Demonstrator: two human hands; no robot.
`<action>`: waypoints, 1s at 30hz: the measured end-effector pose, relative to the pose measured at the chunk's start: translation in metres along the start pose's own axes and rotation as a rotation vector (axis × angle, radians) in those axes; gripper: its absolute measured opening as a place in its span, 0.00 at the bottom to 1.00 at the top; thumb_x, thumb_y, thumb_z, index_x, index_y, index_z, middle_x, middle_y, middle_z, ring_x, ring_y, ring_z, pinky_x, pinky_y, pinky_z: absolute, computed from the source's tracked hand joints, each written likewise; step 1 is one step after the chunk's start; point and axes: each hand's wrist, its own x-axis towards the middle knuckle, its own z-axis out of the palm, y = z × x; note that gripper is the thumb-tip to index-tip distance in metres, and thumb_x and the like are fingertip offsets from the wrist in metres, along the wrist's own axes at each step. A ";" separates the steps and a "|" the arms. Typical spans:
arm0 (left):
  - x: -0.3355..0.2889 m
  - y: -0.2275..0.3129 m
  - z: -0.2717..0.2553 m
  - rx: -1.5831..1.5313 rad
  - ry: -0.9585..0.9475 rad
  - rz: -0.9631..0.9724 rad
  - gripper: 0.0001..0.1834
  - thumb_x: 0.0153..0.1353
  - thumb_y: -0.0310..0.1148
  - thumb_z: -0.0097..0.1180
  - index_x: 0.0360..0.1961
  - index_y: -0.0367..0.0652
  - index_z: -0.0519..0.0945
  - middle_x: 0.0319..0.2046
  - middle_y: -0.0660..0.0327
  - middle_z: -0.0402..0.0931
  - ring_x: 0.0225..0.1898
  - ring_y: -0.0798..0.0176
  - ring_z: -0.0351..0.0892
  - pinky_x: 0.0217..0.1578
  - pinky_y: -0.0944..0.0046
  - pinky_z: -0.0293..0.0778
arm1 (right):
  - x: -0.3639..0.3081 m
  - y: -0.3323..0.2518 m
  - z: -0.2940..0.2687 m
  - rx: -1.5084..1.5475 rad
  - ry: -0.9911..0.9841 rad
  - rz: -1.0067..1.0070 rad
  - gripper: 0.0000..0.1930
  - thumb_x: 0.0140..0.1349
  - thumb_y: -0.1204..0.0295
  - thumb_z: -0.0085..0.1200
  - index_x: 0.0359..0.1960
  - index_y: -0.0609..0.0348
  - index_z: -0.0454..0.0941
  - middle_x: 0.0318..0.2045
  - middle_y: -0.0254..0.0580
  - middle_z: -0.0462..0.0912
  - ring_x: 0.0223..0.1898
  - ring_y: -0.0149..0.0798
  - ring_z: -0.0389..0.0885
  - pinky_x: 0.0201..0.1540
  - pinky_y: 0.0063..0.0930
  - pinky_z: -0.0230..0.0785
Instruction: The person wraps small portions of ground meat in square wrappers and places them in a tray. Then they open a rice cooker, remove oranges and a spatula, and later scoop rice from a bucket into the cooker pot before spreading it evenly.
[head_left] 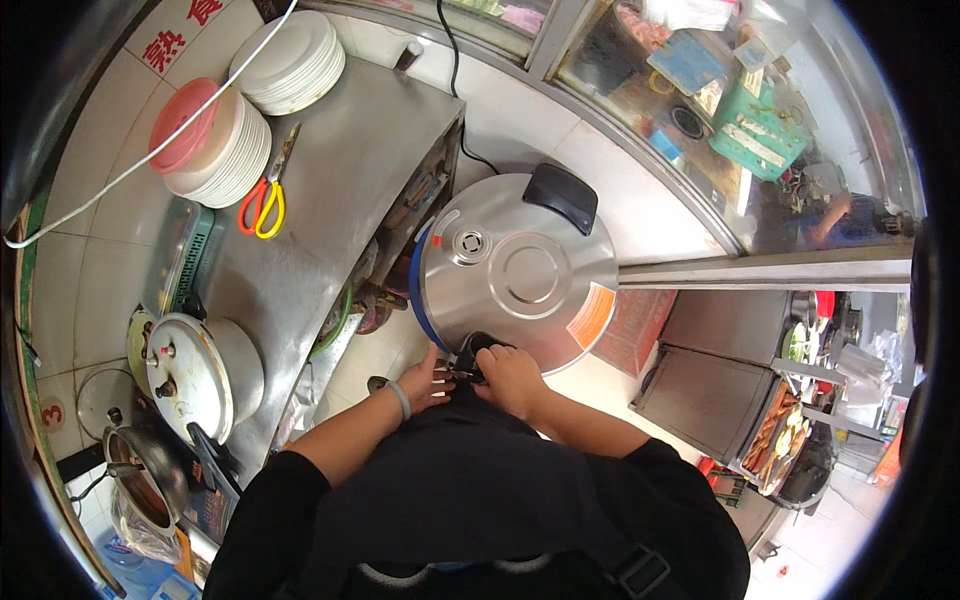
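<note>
Steel desk (pixel 330 130) left, lidded steel drum (pixel 530 275) right of it: my right hand (pixel 508 379) clasps the drum's near black handle (pixel 472 351), left hand (pixel 426 384) beside, grip unclear. Handle work, I judge; next wants steadiness.

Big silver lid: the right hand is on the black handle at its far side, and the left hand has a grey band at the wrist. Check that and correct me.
One thing is wrong: the head view shows the right hand on the black handle at the near side of the big silver lid, not the far side. The left hand does have a grey band at the wrist.
</note>
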 end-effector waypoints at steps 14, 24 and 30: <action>0.029 0.006 -0.004 -0.124 -0.075 -0.036 0.59 0.54 0.84 0.30 0.71 0.44 0.60 0.66 0.52 0.64 0.66 0.49 0.62 0.65 0.45 0.59 | 0.003 0.000 0.004 0.076 0.005 0.029 0.18 0.51 0.71 0.64 0.38 0.59 0.68 0.37 0.52 0.77 0.43 0.57 0.78 0.45 0.49 0.72; 0.036 0.006 -0.010 -0.150 -0.162 -0.040 0.65 0.50 0.87 0.27 0.76 0.45 0.51 0.72 0.51 0.55 0.73 0.48 0.53 0.69 0.43 0.49 | -0.005 -0.021 -0.068 0.171 -0.027 0.131 0.17 0.49 0.70 0.63 0.38 0.62 0.71 0.35 0.55 0.78 0.41 0.59 0.79 0.42 0.49 0.72; 0.028 0.010 0.004 -0.128 0.060 0.043 0.55 0.55 0.79 0.45 0.68 0.42 0.62 0.64 0.52 0.65 0.62 0.50 0.66 0.63 0.47 0.61 | -0.021 -0.010 -0.207 0.373 0.150 0.170 0.21 0.43 0.76 0.63 0.44 0.64 0.79 0.30 0.38 0.78 0.33 0.30 0.76 0.37 0.25 0.71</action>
